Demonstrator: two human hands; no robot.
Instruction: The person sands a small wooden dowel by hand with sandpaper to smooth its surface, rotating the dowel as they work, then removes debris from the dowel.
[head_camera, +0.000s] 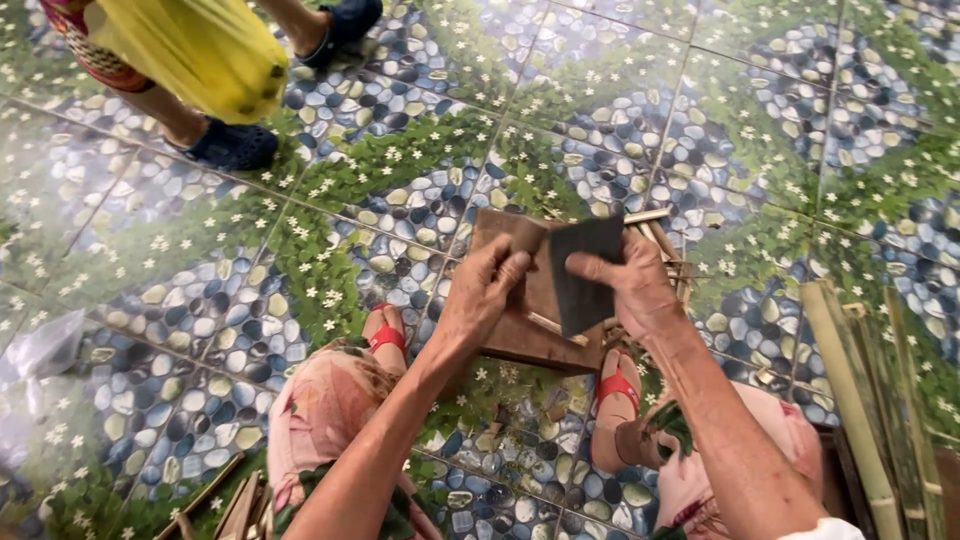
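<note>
Brown wooden board (530, 335) half hidden behind both hands, left hand (478, 295) fingers gripping its top edge, right hand (632, 285) fingers pinching a dark sheet (583, 275), perhaps sandpaper

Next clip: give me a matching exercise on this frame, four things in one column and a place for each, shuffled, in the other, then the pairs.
Things:
1. dark rectangular sheet
2. brown wooden board
3. green bamboo strips
4. blue shoe

Places:
A. on the tiled floor at the top left, on another person's foot
B. pinched in the right hand
C. lying along the right edge of the view
D. under the left hand, between the person's red sandals

Pairs: 1-B, 2-D, 3-C, 4-A
</note>
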